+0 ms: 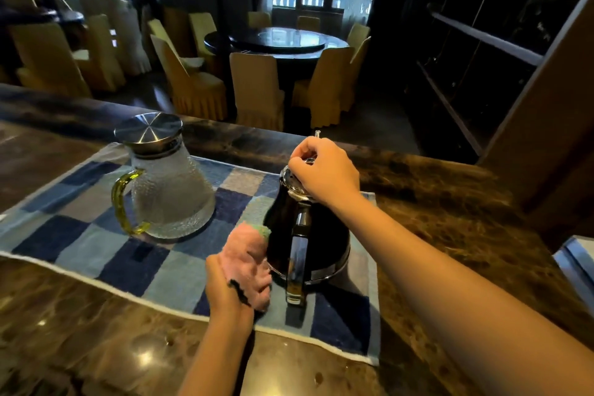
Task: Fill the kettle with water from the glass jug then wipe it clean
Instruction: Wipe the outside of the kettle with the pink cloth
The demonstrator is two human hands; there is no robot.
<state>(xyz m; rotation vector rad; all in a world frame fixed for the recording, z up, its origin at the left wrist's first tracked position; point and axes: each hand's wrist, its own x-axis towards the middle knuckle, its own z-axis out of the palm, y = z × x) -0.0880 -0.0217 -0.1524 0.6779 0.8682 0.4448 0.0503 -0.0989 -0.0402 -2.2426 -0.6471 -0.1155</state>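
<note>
A black kettle with a chrome lid and handle stands on the blue checked mat. My right hand rests on top of the kettle, fingers closed over its lid knob. My left hand grips a pink cloth and presses it against the kettle's left side. The textured glass jug, with a steel lid and yellow-green handle, stands upright on the mat to the left, apart from both hands.
The mat lies on a dark brown marble counter. Beyond the counter's far edge are a round dining table and several chairs in yellow covers. A dark shelf unit rises at the right. A pale object sits at the right edge.
</note>
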